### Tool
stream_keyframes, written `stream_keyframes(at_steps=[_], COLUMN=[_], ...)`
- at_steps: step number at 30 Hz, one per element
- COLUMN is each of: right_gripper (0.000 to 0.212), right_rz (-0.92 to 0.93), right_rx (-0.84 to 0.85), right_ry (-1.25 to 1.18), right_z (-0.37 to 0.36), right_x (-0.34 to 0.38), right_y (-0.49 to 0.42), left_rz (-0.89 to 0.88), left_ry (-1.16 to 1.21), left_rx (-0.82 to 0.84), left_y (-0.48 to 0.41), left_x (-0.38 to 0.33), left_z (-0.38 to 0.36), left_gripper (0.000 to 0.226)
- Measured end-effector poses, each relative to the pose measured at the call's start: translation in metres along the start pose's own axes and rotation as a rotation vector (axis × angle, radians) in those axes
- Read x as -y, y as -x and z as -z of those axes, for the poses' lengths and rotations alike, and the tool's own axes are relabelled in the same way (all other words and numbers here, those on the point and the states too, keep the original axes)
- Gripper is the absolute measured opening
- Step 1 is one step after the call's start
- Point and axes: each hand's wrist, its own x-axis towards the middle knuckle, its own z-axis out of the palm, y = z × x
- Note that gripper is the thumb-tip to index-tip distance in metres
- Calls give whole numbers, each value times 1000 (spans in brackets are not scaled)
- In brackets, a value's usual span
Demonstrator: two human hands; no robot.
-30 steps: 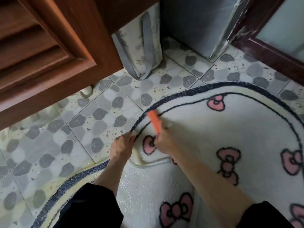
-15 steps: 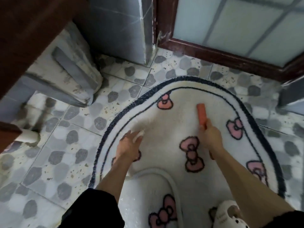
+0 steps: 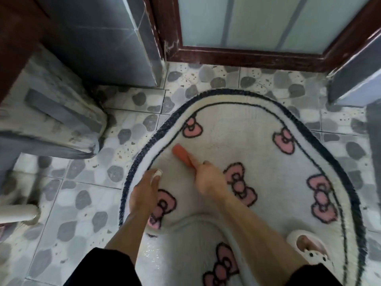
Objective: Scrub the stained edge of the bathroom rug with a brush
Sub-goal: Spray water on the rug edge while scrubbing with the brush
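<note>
A white oval bathroom rug with pink bows and a dark blue border lies on pebble-patterned floor tiles. The right hand grips an orange brush angled toward the rug's left border, while the left hand presses flat on the rug just inside that edge. A foot in a white slipper stands on the rug at lower right.

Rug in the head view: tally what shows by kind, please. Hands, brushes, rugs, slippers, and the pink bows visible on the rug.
hands: 2 (left hand, right hand)
brush, orange: 1
rug: 1
slipper: 1
pink bows showing: 6
Total: 11
</note>
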Motion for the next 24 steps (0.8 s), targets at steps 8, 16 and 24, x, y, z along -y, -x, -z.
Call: stream_keyframes(at_steps=[8, 16, 24], right_gripper=[66, 75, 65], right_rz=[-829, -226, -1063], right_rx=[-461, -56, -422], right_ry=[-277, -109, -237], right_z=[49, 25, 63], right_x=[-168, -88, -281], right_y=[70, 42, 173], left_rz=[-255, -415, -661], left_ry=[-75, -86, -150], left_rx=[209, 162, 305], left_y=[1, -10, 9], left_x=[-71, -102, -191], left_z=[-48, -68, -124], left_gripper=[34, 29, 34])
